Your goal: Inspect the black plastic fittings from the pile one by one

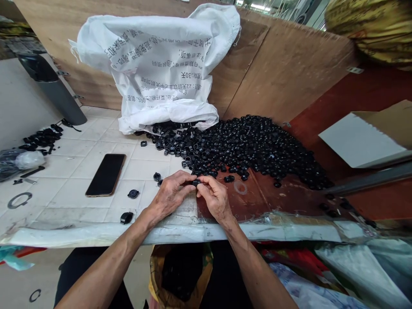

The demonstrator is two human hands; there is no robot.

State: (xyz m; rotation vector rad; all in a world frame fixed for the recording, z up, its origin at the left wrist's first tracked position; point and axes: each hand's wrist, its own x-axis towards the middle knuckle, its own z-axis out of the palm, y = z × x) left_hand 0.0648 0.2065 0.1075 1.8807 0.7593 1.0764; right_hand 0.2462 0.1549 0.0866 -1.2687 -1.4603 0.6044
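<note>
Near the table's front edge (106, 235), the person's left hand (170, 193) and right hand (215, 198) pinch a small, glossy black piece (196, 183) between fingertips. Beyond it, rounded black parts (251, 143) (some ring-shaped) heap toward the back edge, beside a crinkled white woven sack (161, 64).

A small, shiny black piece (196, 183), partly hidden, is held between both hands (170, 192) (216, 201).

Fingers (207, 180) seem to hide most of the black piece (195, 183); a yellow bundle (373, 32) is cut off.
</note>
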